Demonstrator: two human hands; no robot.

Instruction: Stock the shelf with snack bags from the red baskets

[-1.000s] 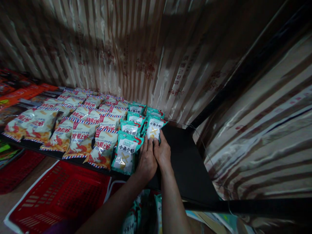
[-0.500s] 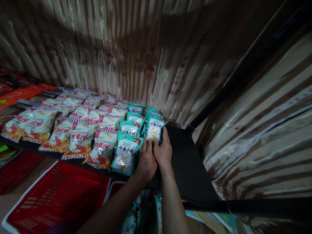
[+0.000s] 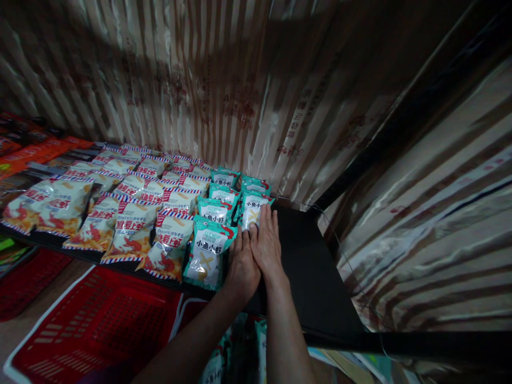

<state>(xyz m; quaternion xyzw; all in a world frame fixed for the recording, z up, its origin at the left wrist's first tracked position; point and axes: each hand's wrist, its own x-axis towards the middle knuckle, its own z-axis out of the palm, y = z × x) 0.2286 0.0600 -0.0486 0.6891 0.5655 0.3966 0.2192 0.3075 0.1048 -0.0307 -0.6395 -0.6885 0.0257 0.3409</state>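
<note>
Rows of teal-and-white snack bags stand on a black shelf. My right hand lies with fingers stretched over the right side of a teal bag in the right-hand row. Against the lower left of that bag is my left hand, its fingers extended and partly hidden beside the front teal bag. The two hands touch each other at the thumbs. Left of the teal bags, several cream-and-orange snack bags with striped edges fill the shelf.
A red basket with a white rim sits below the shelf at the left. More teal bags show beneath the shelf. Striped, wrinkled sheeting hangs behind, and orange packages lie far left.
My right hand has moved slightly up and over the bag's right side, covering more of its front. My left hand has shifted slightly lower, still beside the bags.
</note>
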